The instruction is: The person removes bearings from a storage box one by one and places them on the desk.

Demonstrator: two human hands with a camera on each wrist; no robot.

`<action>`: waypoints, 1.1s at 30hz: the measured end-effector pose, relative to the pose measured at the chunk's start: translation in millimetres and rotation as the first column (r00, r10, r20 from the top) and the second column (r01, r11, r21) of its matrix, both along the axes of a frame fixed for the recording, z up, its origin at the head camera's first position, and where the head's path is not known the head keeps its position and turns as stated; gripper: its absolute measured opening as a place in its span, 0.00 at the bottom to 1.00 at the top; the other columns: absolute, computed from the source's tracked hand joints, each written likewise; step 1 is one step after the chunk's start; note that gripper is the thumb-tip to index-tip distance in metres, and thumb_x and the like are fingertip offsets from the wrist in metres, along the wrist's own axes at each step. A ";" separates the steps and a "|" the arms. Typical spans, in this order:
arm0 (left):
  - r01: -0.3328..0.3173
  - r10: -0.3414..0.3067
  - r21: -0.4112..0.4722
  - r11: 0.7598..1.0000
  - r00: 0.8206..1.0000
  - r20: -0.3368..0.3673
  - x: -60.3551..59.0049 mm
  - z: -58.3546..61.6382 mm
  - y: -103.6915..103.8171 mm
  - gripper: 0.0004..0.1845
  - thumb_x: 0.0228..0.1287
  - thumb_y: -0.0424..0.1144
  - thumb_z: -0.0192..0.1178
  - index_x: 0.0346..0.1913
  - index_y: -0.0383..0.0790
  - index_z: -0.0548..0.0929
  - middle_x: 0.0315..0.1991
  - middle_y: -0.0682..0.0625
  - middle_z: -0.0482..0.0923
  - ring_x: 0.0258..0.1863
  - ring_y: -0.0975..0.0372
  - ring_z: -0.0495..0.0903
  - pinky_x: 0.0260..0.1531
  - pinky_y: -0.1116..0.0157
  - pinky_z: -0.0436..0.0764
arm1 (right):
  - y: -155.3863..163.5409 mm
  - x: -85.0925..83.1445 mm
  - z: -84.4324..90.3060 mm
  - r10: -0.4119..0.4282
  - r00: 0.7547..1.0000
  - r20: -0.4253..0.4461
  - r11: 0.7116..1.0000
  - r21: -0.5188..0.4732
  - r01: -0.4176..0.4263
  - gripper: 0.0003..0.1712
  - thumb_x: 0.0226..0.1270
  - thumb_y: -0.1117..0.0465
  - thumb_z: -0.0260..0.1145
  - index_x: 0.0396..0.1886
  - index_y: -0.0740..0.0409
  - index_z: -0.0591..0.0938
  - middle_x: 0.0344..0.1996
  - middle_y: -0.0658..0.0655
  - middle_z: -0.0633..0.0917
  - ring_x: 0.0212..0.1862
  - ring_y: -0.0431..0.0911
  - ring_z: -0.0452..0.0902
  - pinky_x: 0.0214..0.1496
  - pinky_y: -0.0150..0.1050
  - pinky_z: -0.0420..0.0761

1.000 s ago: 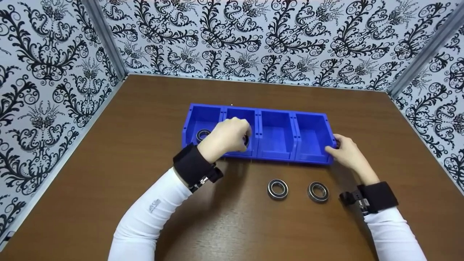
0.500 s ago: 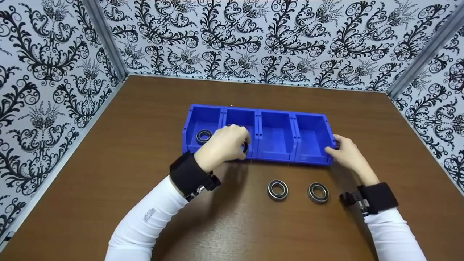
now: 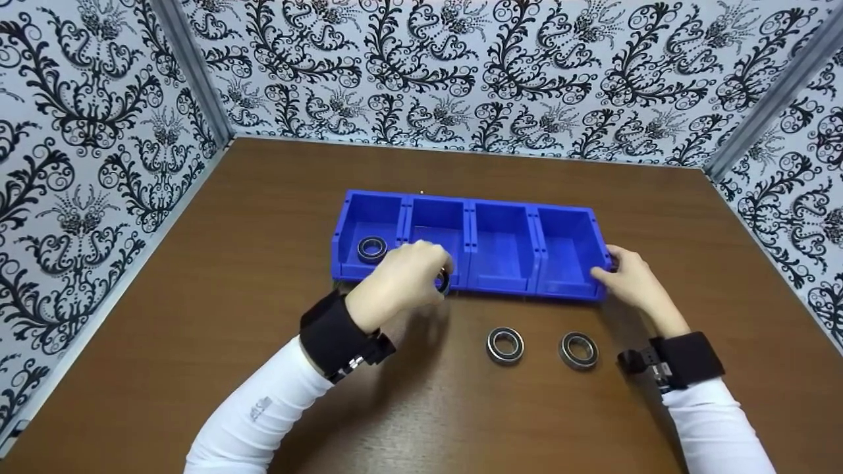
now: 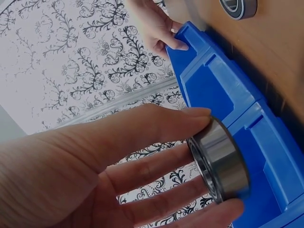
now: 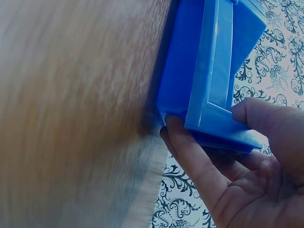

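At the front of the blue four-compartment bin [image 3: 503,253] that the right hand [image 3: 629,280] grips, the left hand [image 3: 403,276] pinches a ball bearing [image 4: 224,160] whose smooth sides could slip free if it knocks the bin.

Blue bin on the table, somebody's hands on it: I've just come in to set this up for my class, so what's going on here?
A person's left hand pinches a bearing near the front of the blue bin. Their right hand grips the bin's right end. Another bearing lies in the leftmost compartment, and two more rest on the table.
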State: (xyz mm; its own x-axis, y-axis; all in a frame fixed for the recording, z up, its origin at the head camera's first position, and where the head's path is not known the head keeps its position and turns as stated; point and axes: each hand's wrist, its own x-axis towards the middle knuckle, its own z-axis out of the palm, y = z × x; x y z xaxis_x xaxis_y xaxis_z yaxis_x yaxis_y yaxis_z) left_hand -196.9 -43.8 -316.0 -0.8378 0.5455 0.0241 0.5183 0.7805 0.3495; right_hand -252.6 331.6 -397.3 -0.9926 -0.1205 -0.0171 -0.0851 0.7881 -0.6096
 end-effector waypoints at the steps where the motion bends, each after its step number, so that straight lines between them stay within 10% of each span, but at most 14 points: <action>1: 0.005 -0.005 0.003 1.000 1.000 -0.001 1.3 -0.7 -0.5 0.13 0.52 0.27 0.70 0.42 0.36 0.90 0.44 0.41 0.89 0.46 0.46 0.87 0.43 0.45 0.87 | 0.1 0.0 0.1 0.001 1.000 -0.001 1.000 0.000 -0.001 0.34 0.72 0.64 0.60 0.69 0.82 0.66 0.49 0.78 0.83 0.33 0.39 0.79 0.31 0.27 0.78; 33: 0.025 -0.026 0.026 0.999 0.999 0.027 26.3 -21.5 -5.5 0.12 0.53 0.33 0.74 0.42 0.37 0.89 0.42 0.41 0.88 0.44 0.46 0.87 0.42 0.47 0.87 | -0.9 0.5 0.9 0.003 1.000 0.002 1.000 -0.006 -0.003 0.32 0.71 0.64 0.60 0.68 0.81 0.67 0.47 0.78 0.84 0.32 0.38 0.79 0.30 0.27 0.78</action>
State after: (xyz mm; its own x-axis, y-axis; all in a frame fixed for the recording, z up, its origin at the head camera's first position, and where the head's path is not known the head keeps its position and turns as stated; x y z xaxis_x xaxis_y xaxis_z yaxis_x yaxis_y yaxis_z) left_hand -170.5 -49.3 -337.5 -0.8240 0.5664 0.0157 0.5280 0.7575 0.3839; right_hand -252.1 330.8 -396.4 -0.9921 -0.1240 -0.0186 -0.0865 0.7844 -0.6142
